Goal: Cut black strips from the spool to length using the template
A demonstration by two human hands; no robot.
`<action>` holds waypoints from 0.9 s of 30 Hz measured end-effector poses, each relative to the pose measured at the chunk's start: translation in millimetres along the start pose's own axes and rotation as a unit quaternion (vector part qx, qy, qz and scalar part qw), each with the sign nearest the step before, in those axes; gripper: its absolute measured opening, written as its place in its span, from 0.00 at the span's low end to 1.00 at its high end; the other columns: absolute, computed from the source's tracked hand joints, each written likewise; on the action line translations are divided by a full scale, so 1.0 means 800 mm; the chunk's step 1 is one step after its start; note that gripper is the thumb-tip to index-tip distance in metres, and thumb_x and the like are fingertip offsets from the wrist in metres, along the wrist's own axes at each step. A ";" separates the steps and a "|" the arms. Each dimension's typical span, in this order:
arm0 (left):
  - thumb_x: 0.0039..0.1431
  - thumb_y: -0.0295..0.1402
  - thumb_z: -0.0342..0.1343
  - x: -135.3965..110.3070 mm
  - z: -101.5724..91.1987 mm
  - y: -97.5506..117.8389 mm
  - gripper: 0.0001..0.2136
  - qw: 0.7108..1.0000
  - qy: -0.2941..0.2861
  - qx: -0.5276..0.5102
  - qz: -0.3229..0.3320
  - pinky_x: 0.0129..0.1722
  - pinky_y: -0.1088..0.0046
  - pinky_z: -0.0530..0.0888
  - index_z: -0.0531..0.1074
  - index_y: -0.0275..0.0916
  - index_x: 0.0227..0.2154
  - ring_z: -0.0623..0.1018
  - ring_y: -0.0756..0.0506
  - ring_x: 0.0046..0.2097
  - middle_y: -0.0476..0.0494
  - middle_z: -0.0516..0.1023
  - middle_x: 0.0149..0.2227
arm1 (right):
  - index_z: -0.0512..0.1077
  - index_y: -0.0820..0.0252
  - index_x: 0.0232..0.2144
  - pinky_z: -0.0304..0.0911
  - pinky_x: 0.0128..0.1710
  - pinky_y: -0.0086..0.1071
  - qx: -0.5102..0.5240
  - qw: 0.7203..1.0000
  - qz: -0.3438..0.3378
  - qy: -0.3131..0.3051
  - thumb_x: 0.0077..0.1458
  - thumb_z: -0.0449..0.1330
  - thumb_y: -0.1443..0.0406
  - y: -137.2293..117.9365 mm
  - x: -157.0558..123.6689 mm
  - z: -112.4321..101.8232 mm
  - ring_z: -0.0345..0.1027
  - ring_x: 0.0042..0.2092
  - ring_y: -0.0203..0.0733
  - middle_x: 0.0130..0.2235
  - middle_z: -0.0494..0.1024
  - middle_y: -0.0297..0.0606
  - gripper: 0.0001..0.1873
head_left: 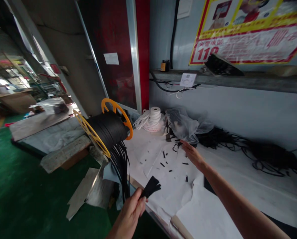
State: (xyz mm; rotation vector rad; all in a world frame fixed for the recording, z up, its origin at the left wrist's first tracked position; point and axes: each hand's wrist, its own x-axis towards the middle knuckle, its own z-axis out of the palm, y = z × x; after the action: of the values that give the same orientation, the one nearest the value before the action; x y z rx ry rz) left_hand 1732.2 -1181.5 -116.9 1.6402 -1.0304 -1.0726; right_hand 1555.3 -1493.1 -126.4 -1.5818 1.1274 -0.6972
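Note:
My left hand (131, 210) is low at the table's near edge, pinched on a small bundle of short black strap pieces (151, 186). Stretched out over the white paper-covered table (213, 202), my right hand (192, 153) has its fingers extended and holds nothing. Its fingertips are close to a clear plastic bag (185, 126) and some black strap ends. Several short black offcuts (166, 159) lie scattered on the paper just left of that hand. A yellow-flanged spool of black strap (106, 130) stands at the table's left end, with loose strap (122, 166) hanging down.
A roll of white tape (152, 119) sits behind the spool. A heap of black strap (258, 151) lies along the wall at right. A shelf (238, 79) above carries a black brush-like thing and a socket. Green floor and boards are at left.

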 end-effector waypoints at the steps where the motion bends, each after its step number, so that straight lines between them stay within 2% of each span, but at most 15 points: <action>1: 0.61 0.57 0.42 0.000 0.001 0.001 0.26 1.000 0.006 0.001 0.000 0.27 0.74 0.60 0.69 0.38 0.39 0.60 0.52 0.23 0.56 0.56 0.19 | 0.66 0.59 0.54 0.58 0.57 0.41 0.005 1.000 -0.006 -0.002 0.53 0.58 0.51 0.000 -0.011 0.007 0.55 0.62 0.50 0.60 0.65 0.45 0.30; 2: 0.61 0.57 0.42 0.001 0.003 0.001 0.26 1.000 0.014 0.000 -0.002 0.28 0.74 0.62 0.69 0.38 0.39 0.61 0.51 0.24 0.55 0.58 0.20 | 0.65 0.59 0.56 0.57 0.57 0.42 0.017 1.000 -0.006 -0.015 0.54 0.57 0.49 0.000 -0.028 0.018 0.54 0.62 0.50 0.61 0.63 0.45 0.31; 4: 0.61 0.56 0.43 0.002 0.006 -0.002 0.25 0.999 0.034 -0.005 -0.007 0.32 0.73 0.64 0.69 0.38 0.42 0.65 0.50 0.28 0.53 0.62 0.24 | 0.64 0.56 0.57 0.59 0.57 0.44 0.067 0.994 0.004 -0.085 0.57 0.54 0.47 0.001 -0.076 0.044 0.57 0.61 0.50 0.61 0.64 0.44 0.31; 6: 0.61 0.56 0.43 0.004 0.009 -0.005 0.25 0.999 0.038 -0.008 -0.014 0.34 0.73 0.66 0.69 0.38 0.44 0.67 0.49 0.30 0.50 0.66 0.27 | 0.66 0.53 0.56 0.55 0.59 0.45 0.163 0.966 0.027 -0.199 0.58 0.55 0.49 0.003 -0.134 0.076 0.56 0.62 0.49 0.60 0.66 0.42 0.27; 7: 0.62 0.55 0.43 0.005 0.010 -0.006 0.25 0.999 0.034 -0.009 -0.017 0.34 0.72 0.67 0.69 0.38 0.44 0.68 0.49 0.31 0.49 0.68 0.28 | 0.68 0.53 0.56 0.53 0.61 0.45 0.199 0.951 0.039 -0.235 0.58 0.57 0.52 0.004 -0.162 0.092 0.55 0.62 0.48 0.60 0.66 0.41 0.26; 9: 0.63 0.52 0.43 0.007 0.012 -0.006 0.23 0.999 0.034 -0.007 -0.019 0.38 0.71 0.69 0.69 0.38 0.47 0.71 0.47 0.35 0.45 0.72 0.33 | 0.69 0.53 0.56 0.48 0.63 0.45 0.260 0.927 0.065 -0.261 0.57 0.60 0.55 0.004 -0.209 0.123 0.52 0.63 0.50 0.60 0.66 0.40 0.25; 12: 0.63 0.47 0.46 0.006 0.014 -0.004 0.22 0.999 0.049 0.000 0.003 0.48 0.68 0.69 0.65 0.40 0.54 0.73 0.43 0.48 0.39 0.74 0.47 | 0.69 0.54 0.55 0.45 0.64 0.45 0.309 0.920 0.097 -0.219 0.56 0.62 0.54 -0.006 -0.244 0.161 0.52 0.63 0.51 0.59 0.67 0.39 0.26; 14: 0.65 0.45 0.44 0.002 0.015 -0.001 0.22 0.999 0.039 0.002 0.029 0.53 0.67 0.68 0.63 0.40 0.57 0.72 0.42 0.52 0.37 0.73 0.50 | 0.72 0.55 0.52 0.48 0.63 0.44 0.332 0.919 0.096 -0.189 0.55 0.62 0.52 -0.018 -0.250 0.178 0.55 0.62 0.52 0.56 0.71 0.40 0.25; 17: 0.67 0.41 0.41 -0.004 0.016 0.005 0.21 0.998 0.012 0.002 0.060 0.50 0.68 0.69 0.61 0.39 0.59 0.75 0.43 0.48 0.37 0.76 0.46 | 0.75 0.55 0.47 0.50 0.62 0.43 0.339 0.925 0.084 -0.147 0.54 0.61 0.48 -0.037 -0.250 0.191 0.59 0.59 0.53 0.52 0.74 0.40 0.24; 21: 0.67 0.38 0.40 -0.013 0.016 0.016 0.20 0.998 -0.015 0.013 0.058 0.44 0.69 0.72 0.61 0.39 0.58 0.77 0.43 0.43 0.37 0.78 0.40 | 0.75 0.52 0.47 0.49 0.63 0.40 0.291 0.947 0.080 -0.108 0.57 0.56 0.46 -0.049 -0.263 0.191 0.58 0.59 0.50 0.51 0.73 0.36 0.24; 24: 0.67 0.36 0.40 -0.019 0.013 0.024 0.16 0.997 -0.042 0.015 0.070 0.42 0.70 0.71 0.65 0.38 0.53 0.77 0.43 0.42 0.38 0.77 0.38 | 0.73 0.48 0.50 0.53 0.61 0.40 0.211 0.970 0.076 -0.092 0.59 0.50 0.43 -0.046 -0.277 0.186 0.60 0.57 0.50 0.50 0.74 0.35 0.26; 27: 0.67 0.35 0.41 -0.025 0.009 0.031 0.14 0.993 -0.070 0.019 0.088 0.38 0.72 0.71 0.66 0.37 0.49 0.77 0.45 0.38 0.41 0.77 0.35 | 0.70 0.47 0.53 0.60 0.55 0.38 0.090 0.993 0.038 -0.061 0.62 0.42 0.45 -0.041 -0.289 0.182 0.65 0.52 0.49 0.50 0.74 0.35 0.28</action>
State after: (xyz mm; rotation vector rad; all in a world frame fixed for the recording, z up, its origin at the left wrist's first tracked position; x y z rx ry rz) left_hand 1715.9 -1171.0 -90.6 1.4884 -1.2692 -1.0670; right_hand 1600.2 -1221.6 -116.9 -1.4036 1.0009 -0.6251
